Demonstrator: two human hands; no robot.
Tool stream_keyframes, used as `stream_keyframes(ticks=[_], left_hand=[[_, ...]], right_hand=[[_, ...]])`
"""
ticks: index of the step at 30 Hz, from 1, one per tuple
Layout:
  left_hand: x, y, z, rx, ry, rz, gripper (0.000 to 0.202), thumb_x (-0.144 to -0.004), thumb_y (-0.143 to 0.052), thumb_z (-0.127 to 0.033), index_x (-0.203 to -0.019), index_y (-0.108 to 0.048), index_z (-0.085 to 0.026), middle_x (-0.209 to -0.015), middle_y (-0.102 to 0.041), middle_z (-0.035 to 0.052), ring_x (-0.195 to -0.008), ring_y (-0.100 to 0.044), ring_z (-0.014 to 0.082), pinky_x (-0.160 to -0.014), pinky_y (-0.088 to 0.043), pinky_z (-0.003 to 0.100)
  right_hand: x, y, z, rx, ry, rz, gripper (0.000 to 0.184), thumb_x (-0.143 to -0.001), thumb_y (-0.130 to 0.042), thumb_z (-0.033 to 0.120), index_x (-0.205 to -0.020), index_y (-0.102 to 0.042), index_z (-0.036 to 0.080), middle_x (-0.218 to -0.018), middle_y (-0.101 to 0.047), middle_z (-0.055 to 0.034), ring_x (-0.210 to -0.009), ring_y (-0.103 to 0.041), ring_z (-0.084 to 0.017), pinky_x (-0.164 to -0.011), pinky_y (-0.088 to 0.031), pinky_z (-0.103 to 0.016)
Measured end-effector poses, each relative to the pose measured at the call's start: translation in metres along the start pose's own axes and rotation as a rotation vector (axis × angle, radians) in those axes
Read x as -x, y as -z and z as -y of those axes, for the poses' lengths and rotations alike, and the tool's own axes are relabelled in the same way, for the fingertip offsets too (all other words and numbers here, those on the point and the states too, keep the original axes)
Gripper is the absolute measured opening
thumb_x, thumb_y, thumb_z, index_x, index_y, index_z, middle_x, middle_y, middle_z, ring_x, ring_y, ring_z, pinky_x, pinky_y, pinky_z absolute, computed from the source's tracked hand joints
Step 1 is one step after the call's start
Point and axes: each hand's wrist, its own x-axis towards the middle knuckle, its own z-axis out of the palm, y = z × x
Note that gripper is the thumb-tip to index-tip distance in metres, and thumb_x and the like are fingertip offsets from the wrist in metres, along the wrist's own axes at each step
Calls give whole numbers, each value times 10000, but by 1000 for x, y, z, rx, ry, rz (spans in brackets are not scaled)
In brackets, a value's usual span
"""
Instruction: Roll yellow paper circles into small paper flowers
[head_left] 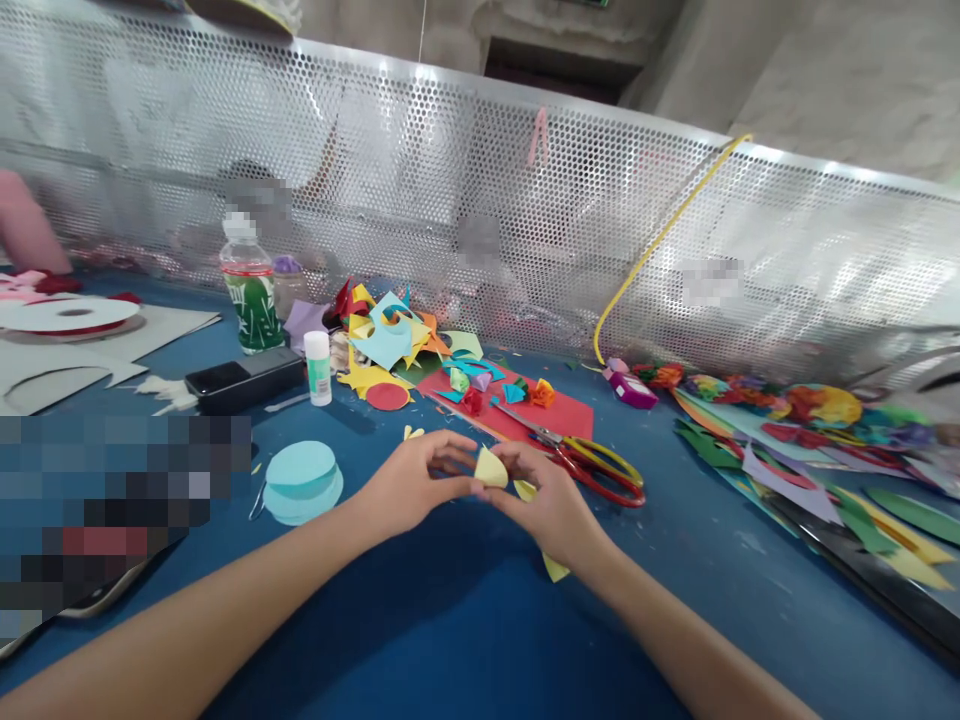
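Head view: we hold yellow paper (491,468) above the bench (465,640).
Our left grip (407,487) and right grip (555,505) pinch it between fingertips; scissors (604,468) lie just beyond the right grip.

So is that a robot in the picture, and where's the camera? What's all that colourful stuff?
No robot here: these are a person's bare left hand and right hand. The camera is worn on that person's head, so you look forward and down, almost as they do. There is just one picture.

Between the fingertips of both hands is a small pale yellow paper piece.

On the blue table lie light blue paper circles, red and yellow-handled scissors partly over a red sheet, and a heap of colourful paper scraps. A bottle stands further back, in front of a metal panel full of holes.
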Motion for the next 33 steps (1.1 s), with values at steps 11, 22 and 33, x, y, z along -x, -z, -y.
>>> stream_keyframes(ticks=[11,22,33], left_hand=[[-1,2,-5,258,152,-94,239,-697,-621,-213,-897,-510,-145,-679,-604,5,-622,-595,111,-573,-453,228],[5,8,-7,-89,116,107,186,-721,-557,-274,-809,-659,-145,-692,-650,18,-614,-549,119,-552,-393,215],[11,-1,7,-741,-146,219,214,-748,-485,-193,-756,-699,-195,-731,-612,39,-663,-549,145,-599,-378,227]], right_hand=[[5,8,11,293,379,-74,175,-744,-592,179,-905,-594,246,-984,-575,-43,-950,-545,-189,-826,-449,-376],[5,1,12,-353,-255,204,155,-741,-575,284,-852,-533,184,-683,-620,11,-592,-611,-123,-597,-513,-265],[5,2,9,316,52,343,85,-746,-570,160,-751,-652,182,-697,-576,-7,-619,-544,-124,-557,-429,-230]])
